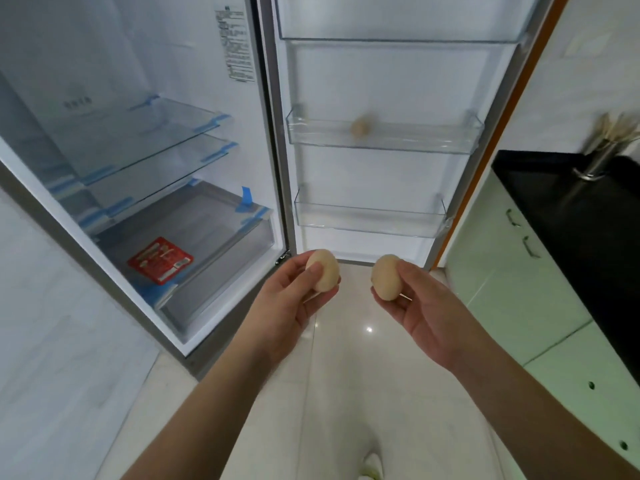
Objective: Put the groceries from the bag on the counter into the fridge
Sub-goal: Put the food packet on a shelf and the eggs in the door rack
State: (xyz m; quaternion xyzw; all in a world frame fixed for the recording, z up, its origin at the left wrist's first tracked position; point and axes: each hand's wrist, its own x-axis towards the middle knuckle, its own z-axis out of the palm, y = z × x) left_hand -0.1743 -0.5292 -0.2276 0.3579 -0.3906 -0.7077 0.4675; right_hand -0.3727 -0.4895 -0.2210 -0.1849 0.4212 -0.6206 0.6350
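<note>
Left hand (294,299) pinches egg (322,270); right hand (426,306) pinches second egg (387,277). Door bin (384,138) lies straight ahead, above both.

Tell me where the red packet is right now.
In the head view, the red packet lies flat in the bottom drawer of the open fridge, at the left, below the two glass shelves.
</note>
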